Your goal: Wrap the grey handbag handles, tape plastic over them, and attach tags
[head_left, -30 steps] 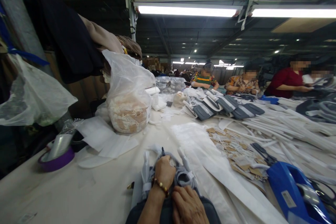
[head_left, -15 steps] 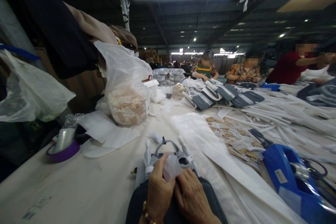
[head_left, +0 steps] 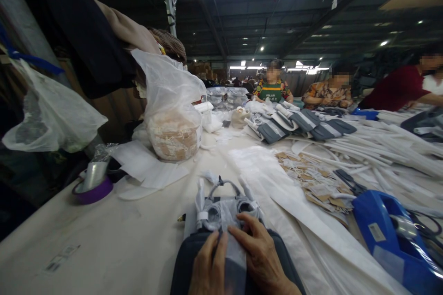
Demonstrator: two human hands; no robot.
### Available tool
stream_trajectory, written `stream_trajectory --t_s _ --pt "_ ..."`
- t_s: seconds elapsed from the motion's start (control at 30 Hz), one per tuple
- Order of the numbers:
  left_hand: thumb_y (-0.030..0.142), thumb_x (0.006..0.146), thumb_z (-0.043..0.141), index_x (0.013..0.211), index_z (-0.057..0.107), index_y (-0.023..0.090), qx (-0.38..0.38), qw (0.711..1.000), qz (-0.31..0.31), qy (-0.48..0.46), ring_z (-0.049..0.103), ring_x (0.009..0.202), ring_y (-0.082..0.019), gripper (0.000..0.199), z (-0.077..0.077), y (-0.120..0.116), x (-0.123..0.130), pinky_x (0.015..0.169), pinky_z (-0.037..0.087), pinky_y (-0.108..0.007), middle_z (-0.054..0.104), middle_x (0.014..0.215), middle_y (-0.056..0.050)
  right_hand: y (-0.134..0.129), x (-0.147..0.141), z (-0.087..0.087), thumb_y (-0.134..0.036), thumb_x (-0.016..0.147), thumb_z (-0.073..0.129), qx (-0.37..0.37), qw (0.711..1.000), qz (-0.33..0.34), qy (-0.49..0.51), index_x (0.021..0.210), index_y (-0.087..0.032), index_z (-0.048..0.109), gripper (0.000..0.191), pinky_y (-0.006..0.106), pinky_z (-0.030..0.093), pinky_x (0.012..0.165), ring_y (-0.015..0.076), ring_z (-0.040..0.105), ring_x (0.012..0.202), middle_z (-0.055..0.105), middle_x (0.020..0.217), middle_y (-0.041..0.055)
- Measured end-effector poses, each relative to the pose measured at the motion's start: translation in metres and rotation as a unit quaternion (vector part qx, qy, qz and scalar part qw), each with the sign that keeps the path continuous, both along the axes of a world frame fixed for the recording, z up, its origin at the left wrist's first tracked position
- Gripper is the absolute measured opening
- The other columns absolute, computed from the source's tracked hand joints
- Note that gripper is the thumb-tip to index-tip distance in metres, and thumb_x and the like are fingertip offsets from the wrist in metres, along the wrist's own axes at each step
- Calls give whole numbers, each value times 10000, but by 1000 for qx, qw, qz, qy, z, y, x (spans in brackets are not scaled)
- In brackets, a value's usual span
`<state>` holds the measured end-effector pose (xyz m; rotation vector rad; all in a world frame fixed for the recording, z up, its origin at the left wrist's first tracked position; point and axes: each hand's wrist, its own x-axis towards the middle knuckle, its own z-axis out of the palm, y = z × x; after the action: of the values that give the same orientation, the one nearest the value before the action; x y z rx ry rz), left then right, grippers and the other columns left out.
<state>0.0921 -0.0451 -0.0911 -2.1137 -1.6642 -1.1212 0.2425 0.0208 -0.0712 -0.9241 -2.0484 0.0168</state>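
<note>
A dark grey-blue bag (head_left: 185,258) lies in front of me, its grey loop handle (head_left: 224,185) pointing away. Coiled grey straps (head_left: 213,215) wrapped in white film sit by the handle. A translucent white strip (head_left: 234,265) runs lengthwise down the middle of the bag and between the coils. My left hand (head_left: 209,267) rests on the strip's left side with fingers stretched out. On its right side lies my right hand (head_left: 260,253), fingers spread and bent, the fingertips touching the strip. Neither hand is closed round anything.
To the right are a blue tape dispenser (head_left: 380,230), scissors (head_left: 349,182) and a pile of brown tags (head_left: 311,175). Purple tape (head_left: 92,193), white sheets (head_left: 148,170) and a bagged bundle (head_left: 175,136) are left. Several co-workers sit beyond stacked grey pieces (head_left: 304,122).
My hands, earlier close together with a crumpled white piece between them, have spread apart onto the bag. The strip now lies flat along it. The camera view has shifted slightly.
</note>
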Motion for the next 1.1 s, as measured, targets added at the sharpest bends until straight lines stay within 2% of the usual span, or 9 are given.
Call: stream_trajectory --t_s 0.17,0.33,0.43,0.53,0.6,0.77,0.93,1.03,1.1 --pt "185 831 460 1256 509 168 -56 988 -58 134 553 1087 -279 427 28 25 -27 883 457 -409 617 1202 -106 -2 0 11 -35 822 416 -17 998 49 -25 1087 -215 626 383 338 509 714 188 585 806 677 971 60" --pt "132 858 454 1106 580 135 -182 981 -16 67 566 967 -234 278 60 47 -23 870 448 -381 650 1024 -92 -3 2 10 6 750 398 -42 998 51 -24 1065 -208 631 447 342 490 724 196 579 844 671 1002 55" --pt "237 828 570 920 616 161 -299 952 1 66 568 936 -232 128 80 60 -24 847 443 -343 641 916 -66 -4 3 9 21 718 400 -59 996 54 -34 1069 -199 629 473 351 479 727 202 569 850 666 1014 54" --pt "337 765 643 868 621 185 -358 930 34 68 610 809 -222 185 94 73 -26 712 464 -298 630 853 -62 -4 3 9 9 742 399 -72 995 58 -31 1079 -202 623 457 356 469 738 204 559 857 662 1030 53" --pt "296 748 642 884 622 163 -355 931 46 76 619 757 -231 191 96 77 -25 680 461 -305 632 822 -77 -3 3 9 -11 778 402 -76 994 65 -31 1093 -208 616 429 357 462 743 204 553 861 660 1040 52" --pt "136 781 526 929 598 116 -270 956 73 83 604 870 -267 166 85 76 -16 815 431 -368 648 850 -112 -5 4 11 -55 820 430 -67 994 75 -51 1124 -201 595 375 369 435 738 213 534 861 651 1052 63" --pt "140 821 472 951 588 91 -186 975 114 45 605 755 -252 181 72 78 -13 723 475 -375 640 744 -101 -7 4 13 -35 801 417 -50 992 85 -78 1150 -179 576 409 379 410 744 221 509 871 646 1060 69" --pt "98 818 438 932 614 140 -134 987 40 76 593 913 -268 214 66 69 -11 826 465 -426 663 909 -120 -8 3 14 -73 849 405 -23 992 108 -65 1138 -159 580 348 378 408 734 219 498 851 652 1036 81" --pt "56 821 400 1038 598 160 -72 987 -86 115 560 1045 -237 311 60 57 -12 923 442 -412 653 1056 -102 -9 1 15 -125 891 405 -13 992 120 -41 1094 -146 598 281 376 413 718 218 494 831 657 974 90"
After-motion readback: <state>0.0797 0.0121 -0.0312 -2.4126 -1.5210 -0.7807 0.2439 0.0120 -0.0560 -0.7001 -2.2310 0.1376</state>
